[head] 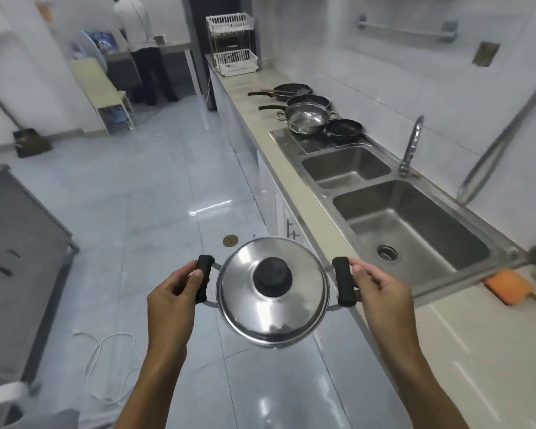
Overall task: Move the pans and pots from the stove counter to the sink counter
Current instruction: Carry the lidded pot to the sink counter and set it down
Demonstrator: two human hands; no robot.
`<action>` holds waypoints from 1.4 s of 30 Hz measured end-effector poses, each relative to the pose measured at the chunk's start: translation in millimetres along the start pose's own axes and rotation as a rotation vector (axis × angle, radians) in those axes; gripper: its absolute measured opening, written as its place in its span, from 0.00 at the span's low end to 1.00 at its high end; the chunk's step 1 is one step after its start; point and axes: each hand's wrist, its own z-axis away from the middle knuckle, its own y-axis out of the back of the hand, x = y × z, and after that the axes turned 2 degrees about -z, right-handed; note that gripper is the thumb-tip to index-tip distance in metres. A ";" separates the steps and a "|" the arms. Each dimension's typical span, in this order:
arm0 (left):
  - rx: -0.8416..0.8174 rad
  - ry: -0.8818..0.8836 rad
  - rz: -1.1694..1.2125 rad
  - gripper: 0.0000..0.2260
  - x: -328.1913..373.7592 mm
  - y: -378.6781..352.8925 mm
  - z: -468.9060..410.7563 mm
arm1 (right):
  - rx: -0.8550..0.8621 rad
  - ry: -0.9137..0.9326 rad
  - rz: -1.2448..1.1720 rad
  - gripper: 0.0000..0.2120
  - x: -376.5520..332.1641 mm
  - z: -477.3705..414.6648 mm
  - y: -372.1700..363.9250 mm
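I carry a lidded steel pot (273, 308) with a black knob over the tiled floor, just left of the sink counter (319, 212). My left hand (174, 295) grips its left black handle and my right hand (381, 292) grips its right black handle. Farther along the counter, beyond the double sink (415, 230), stand an open steel pot (307, 119), a small black pan (344, 130), and two more black frying pans (308, 100) (291, 89).
A tap (410, 147) rises behind the sinks. An orange sponge (508, 286) lies at the near right. A white dish rack (232, 44) stands at the counter's far end. A grey cabinet (16, 258) is on the left, a white cable (106, 360) on the floor, a person in the background.
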 end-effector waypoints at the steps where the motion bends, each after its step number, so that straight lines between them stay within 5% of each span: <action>1: -0.001 -0.005 0.003 0.10 4.6 -2.4 -26.0 | -0.007 0.005 0.008 0.10 -3.9 -22.0 -17.7; 27: -0.425 -0.048 -0.142 0.09 52.3 -208.7 -705.1 | 0.404 -0.159 0.071 0.15 1.5 -500.4 -377.0; 34: -0.423 -0.011 -0.235 0.11 47.0 -309.5 -884.3 | 0.380 -0.212 0.056 0.09 39.1 -688.0 -459.7; 42: -0.491 -0.042 -0.366 0.13 68.1 -415.8 -1070.7 | 0.311 -0.335 0.120 0.17 44.6 -858.3 -544.3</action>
